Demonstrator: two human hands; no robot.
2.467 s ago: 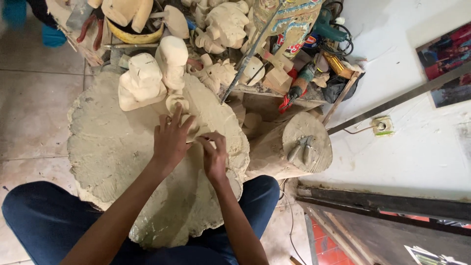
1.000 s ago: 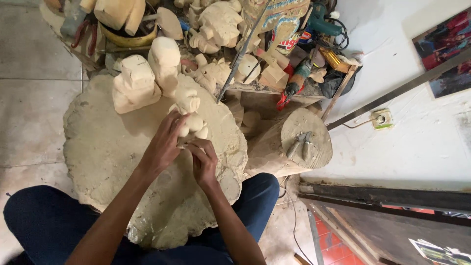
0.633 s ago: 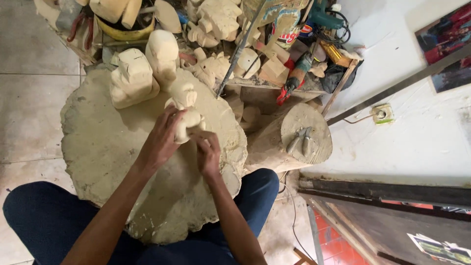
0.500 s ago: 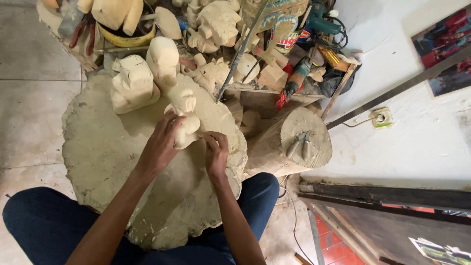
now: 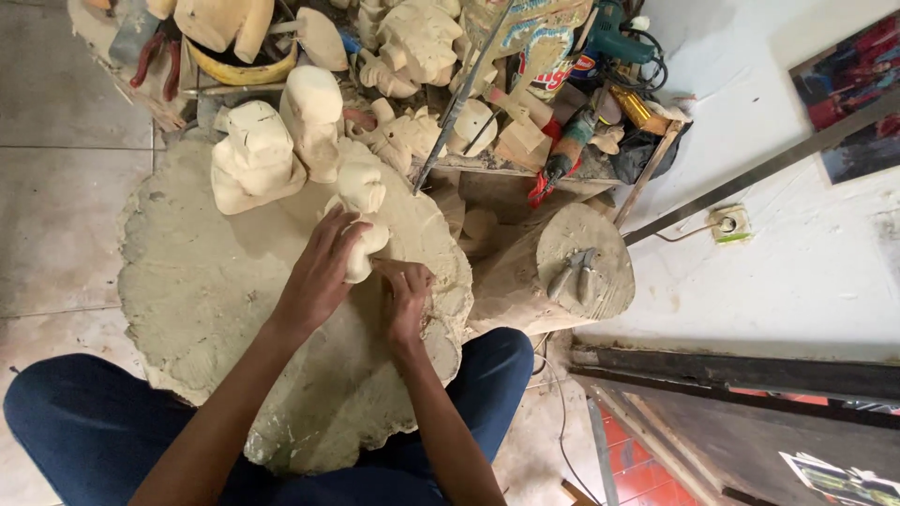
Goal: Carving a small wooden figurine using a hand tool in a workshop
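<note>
Knees in dark blue trousers [image 5: 84, 422] frame the near edge of the big round wooden slab [image 5: 206, 309] that serves me as a workbench, and everything else I place from that slab. Over its middle my left hand [image 5: 319, 276] is wrapped around the pale wooden carving [image 5: 361, 220], fingers curled over its side, as I judge it to keep the piece from turning. My right hand [image 5: 405, 302] sits just beside it, toward my body, fingers bent in against the carving's lower end; whether it pinches a small tool or only presses the wood I cannot tell, since the fingers hide what is under them. The carving itself is light, unpainted, creamy wood, roughly shaped into rounded lobes with a narrower waist, lying tilted on the slab with its far end pointing away from me. On the slab's far edge stand two larger rough-cut figures [image 5: 253, 155] of the same pale wood, upright and close together, set back where they are out of my hands' way. To the right of the slab a lower log stump [image 5: 562, 272] carries a pair of pliers [image 5: 574, 274] on its flat top, within reach. Beyond the slab's far side, a low shelf [image 5: 506, 169] is crowded with more carved blanks, a painted piece and power tools.
</note>
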